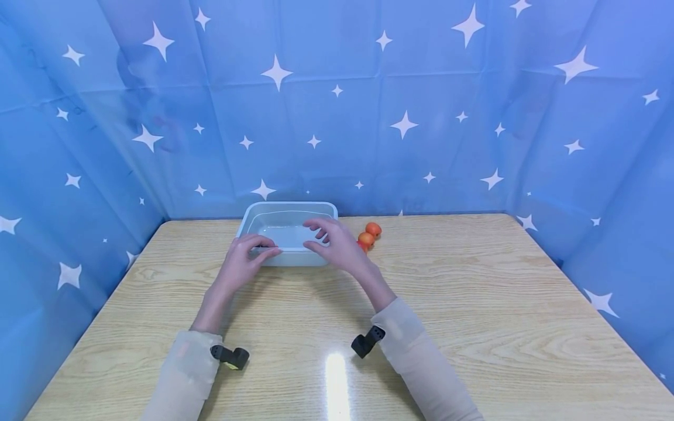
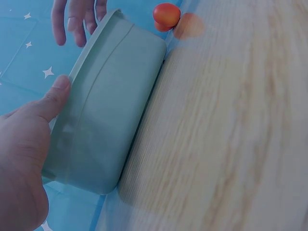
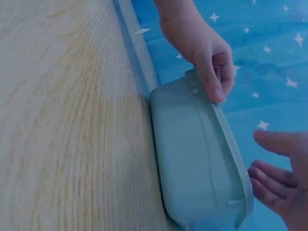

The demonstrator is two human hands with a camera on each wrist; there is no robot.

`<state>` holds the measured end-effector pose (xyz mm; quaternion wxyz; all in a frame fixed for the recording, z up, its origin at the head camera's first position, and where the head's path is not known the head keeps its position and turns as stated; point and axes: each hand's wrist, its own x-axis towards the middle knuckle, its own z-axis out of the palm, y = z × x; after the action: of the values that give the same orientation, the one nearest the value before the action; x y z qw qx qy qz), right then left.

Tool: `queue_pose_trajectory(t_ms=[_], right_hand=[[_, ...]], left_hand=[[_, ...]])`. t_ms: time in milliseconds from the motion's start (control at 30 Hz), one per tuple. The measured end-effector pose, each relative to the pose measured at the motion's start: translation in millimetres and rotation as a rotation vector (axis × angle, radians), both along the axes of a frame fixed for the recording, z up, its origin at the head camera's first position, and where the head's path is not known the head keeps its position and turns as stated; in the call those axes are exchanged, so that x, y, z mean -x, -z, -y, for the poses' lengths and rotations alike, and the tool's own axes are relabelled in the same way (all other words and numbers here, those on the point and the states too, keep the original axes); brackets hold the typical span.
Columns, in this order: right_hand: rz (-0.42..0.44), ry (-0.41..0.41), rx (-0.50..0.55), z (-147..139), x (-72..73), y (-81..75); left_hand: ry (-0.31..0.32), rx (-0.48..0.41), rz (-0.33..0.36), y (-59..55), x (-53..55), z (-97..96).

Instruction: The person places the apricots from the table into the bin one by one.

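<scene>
A pale blue-green plastic basin stands at the back of the table, its inside facing up and bare in the head view. My left hand grips its near-left rim, thumb over the edge, as the right wrist view also shows. Over the basin's right end is my right hand, thumb and fingers spread apart with nothing between them. Its fingertips hang close to the rim in the right wrist view. Several round orange-red fruits lie just right of the basin, partly hidden by the right hand.
The wooden table reaches back to a blue curtain with white stars, which hangs behind and at both sides. A small black camera is strapped to each wrist.
</scene>
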<state>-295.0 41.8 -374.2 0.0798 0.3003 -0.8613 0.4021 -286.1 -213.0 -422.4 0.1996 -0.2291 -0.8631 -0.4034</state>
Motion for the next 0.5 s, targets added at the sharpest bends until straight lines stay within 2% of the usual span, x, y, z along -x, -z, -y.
queue_pose_trajectory(t_ms=[500], right_hand=[[-0.045, -0.026, 0.048, -10, -3.5, -13.5]], left_hand=[[0.007, -0.003, -0.013, 0.8, 0.8, 0.2]])
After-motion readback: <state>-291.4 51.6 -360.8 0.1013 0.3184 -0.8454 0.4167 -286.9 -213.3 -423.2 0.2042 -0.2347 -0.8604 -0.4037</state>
